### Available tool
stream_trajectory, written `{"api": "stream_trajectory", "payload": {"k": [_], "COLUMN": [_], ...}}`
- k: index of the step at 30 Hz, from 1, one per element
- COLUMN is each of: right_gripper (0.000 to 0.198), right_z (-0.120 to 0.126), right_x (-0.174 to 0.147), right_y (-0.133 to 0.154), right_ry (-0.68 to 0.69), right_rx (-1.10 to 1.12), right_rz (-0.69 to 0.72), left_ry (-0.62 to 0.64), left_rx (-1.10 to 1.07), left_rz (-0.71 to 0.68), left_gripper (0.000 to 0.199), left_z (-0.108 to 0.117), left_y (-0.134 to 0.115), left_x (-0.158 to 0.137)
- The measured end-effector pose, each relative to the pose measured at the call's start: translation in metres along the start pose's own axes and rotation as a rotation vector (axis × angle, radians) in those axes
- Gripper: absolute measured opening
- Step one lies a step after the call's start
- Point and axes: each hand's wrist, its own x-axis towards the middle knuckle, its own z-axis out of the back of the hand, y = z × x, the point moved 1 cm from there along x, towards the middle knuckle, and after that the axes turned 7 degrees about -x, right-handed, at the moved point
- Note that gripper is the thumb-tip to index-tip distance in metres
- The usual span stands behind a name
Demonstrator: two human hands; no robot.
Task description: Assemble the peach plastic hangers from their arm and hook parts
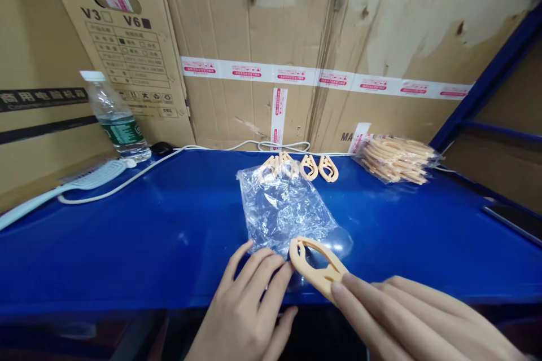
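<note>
Pinching the near end of a peach plastic loop [324,277] between thumb and fingers of the right hand [406,316].
Angled forward and leftward from that pinch, long axis slanting past the fingertips of the left hand [249,304], above the near end of a clear bag [282,208]. Firmly closed at right, nearest the loop; loosely spread at left, thumb apart, beside the bag's near edge, with contact there impossible to tell.

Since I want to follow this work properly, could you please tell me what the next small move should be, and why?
Probably the left hand should steady the clear bag, since it lies at the bag's near edge while the right hand holds a peach clip close by.
</note>
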Motion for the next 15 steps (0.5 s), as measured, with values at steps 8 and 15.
{"api": "stream_trajectory", "payload": {"k": [8,15], "right_gripper": [0.041,0.054], "right_z": [-0.002,0.001], "right_x": [0.030,0.018], "right_y": [0.001,-0.001], "right_ry": [0.213,0.196], "right_rx": [0.018,0.063], "right_rz": [0.185,0.178], "left_ry": [-0.021,-0.230], "left_rx": [0.005,-0.139], "left_rz": [-0.038,0.041], "left_gripper": [0.028,0.020], "left_z": [0.005,0.035], "left_y": [0.001,-0.001], "left_x": [-0.001,0.025]}}
